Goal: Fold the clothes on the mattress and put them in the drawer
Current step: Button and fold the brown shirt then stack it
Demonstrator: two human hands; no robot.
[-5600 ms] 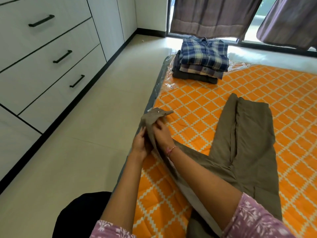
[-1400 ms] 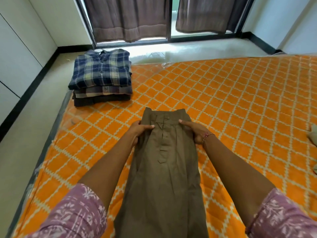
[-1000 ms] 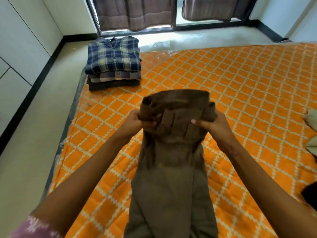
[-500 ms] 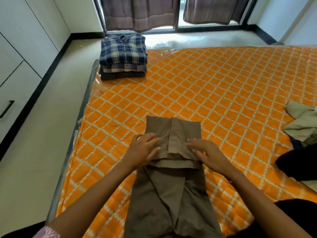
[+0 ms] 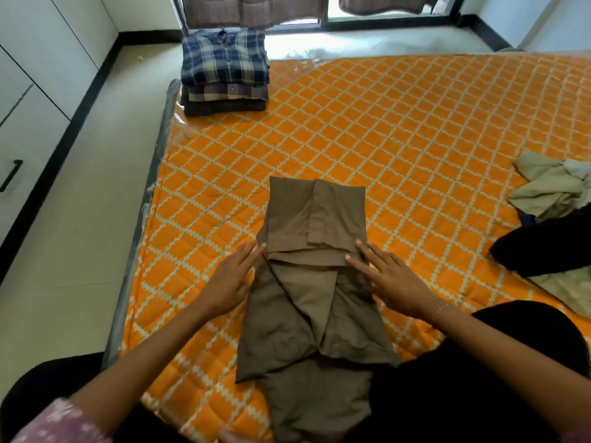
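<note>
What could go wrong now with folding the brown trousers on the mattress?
1. Both hands, left hand and right hand, lie flat with no grip, so the folded top part of the brown trousers may spring open.
2. The lower layers look uneven, so the next fold may come out crooked.
3. The loose clothes near the right edge of the mattress may get mixed in.

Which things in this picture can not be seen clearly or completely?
- Brown trousers, head view: near end cut off by the bottom edge.
- Shirt stack: lower shirts covered by the plaid one.
- Unfolded clothes: cut off by the right edge.
- Drawer handle: cut off at the left edge.
</note>
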